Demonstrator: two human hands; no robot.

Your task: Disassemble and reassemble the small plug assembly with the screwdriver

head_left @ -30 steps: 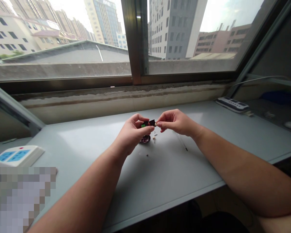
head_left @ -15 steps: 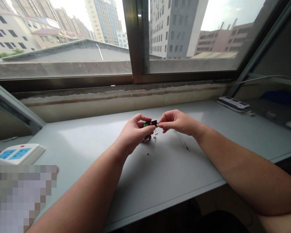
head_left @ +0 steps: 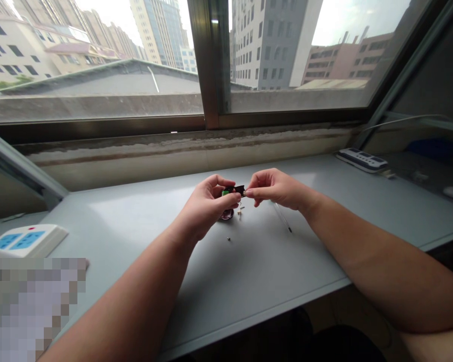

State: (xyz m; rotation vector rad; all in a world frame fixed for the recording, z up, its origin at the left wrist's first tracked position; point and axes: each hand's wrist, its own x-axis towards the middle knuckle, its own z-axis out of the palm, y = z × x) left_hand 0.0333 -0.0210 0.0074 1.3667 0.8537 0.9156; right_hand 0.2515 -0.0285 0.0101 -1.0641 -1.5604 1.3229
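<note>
My left hand is closed round a small black part with a green piece, pinched between thumb and fingers. Thumb and forefinger of my right hand pinch together at the right end of that part; something tiny and pale shows at the fingertips, too small to name. Below my left fingers, a dark reddish round piece lies on the table, partly hidden. Beside it are small brass-coloured and metal bits. Nearer to me lies a tiny metal piece.
A thin clear rod with a dark tip lies on the grey table, below my right hand. A white power strip with blue sockets sits at the left, another power strip at the back right. The window ledge runs behind.
Both hands keep nearly the same pose on the black part. The whole view has shifted slightly; nothing has visibly been let go or picked up.
</note>
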